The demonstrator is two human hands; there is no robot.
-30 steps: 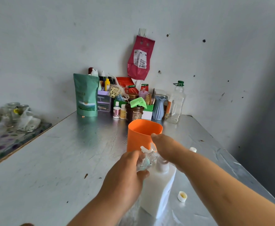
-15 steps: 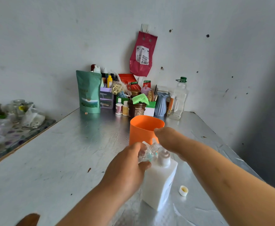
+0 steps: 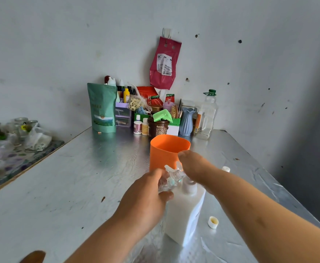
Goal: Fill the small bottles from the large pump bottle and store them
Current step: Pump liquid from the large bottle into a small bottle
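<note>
Small bottle (image 3: 169, 182) is staying gripped in left hand (image 3: 146, 198), beside right hand (image 3: 195, 166). Right hand is still covering pump bottle (image 3: 184, 221) head, grip hidden; filling likely continuing.

Soft, even daylight; dull sheen on the silver foil-covered tabletop (image 3: 64, 186); right edge dim, wide-angle bending at borders.

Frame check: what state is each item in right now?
pump bottle, upright, right hand on its pump head
small bottle, held tilted at the spout by the left hand
orange cup, upright, open-topped
loose cap, off, lying open side up on the table
</note>
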